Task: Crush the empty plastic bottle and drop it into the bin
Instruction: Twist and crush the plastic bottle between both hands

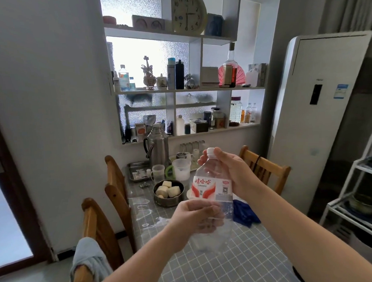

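- Stood at the far left of the table (pixel 237 255): a steel tray (pixel 137 166) with small items too blurred to name, and a tall steel flask (pixel 158 148) behind it.
- Sat just right of the tray: a clear measuring cup (pixel 158 171) and a larger translucent jug (pixel 182 168), contents not discernible.
- Rested nearer, on the grid-patterned top: a round metal bowl (pixel 169 194) holding several pale, chunky pieces of food.
- Wrapped around the lower part of the plastic bottle (pixel 212 188): left hand (pixel 196 219), fingers (pixel 208 210) curled tight and squeezing, the base below them crumpled and blurred.
- Held in mid-air above the table, between both hands; looked empty, white cap on.
- Ran roughly upright along its long axis, cap up and leaning slightly away, base down toward the camera.
- Clasped around the neck and shoulder: right hand (pixel 234 173), fingers closed just under the cap, thumb on the left side.
- Lay behind the bottle on the table: blue cloth-like item (pixel 244 214).
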Demonstrator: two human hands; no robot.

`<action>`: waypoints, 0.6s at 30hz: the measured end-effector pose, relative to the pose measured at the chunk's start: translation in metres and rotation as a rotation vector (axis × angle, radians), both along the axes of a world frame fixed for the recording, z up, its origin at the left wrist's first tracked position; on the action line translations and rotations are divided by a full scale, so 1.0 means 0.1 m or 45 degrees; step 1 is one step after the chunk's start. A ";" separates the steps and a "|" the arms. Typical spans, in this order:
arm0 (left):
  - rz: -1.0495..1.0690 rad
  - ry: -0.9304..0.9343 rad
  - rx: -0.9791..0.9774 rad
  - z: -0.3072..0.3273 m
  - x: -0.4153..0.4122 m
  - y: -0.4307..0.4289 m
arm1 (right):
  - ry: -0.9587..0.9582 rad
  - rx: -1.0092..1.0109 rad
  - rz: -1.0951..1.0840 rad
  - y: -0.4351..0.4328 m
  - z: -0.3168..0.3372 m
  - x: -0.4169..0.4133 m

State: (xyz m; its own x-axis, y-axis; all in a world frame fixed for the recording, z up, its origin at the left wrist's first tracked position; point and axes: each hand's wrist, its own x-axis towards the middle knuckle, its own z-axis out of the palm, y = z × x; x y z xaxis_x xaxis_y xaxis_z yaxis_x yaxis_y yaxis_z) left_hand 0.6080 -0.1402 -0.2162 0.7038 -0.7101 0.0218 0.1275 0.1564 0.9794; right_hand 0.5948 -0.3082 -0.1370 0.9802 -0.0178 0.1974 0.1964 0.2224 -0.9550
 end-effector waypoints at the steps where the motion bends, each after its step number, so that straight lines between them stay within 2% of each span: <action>1: 0.034 -0.015 -0.003 -0.01 0.00 -0.01 | -0.004 -0.023 -0.025 0.01 0.00 0.01; 7: 0.151 -0.050 -0.001 -0.01 -0.02 -0.08 | -0.017 -0.069 -0.092 -0.01 0.00 0.06; 12: 0.235 0.000 -0.030 0.01 0.02 -0.06 | 0.151 -0.340 0.059 0.00 -0.21 -0.03; 18: 0.241 0.068 0.052 -0.08 -0.06 -0.05 | 0.132 -0.207 -0.019 -0.02 -0.42 -0.08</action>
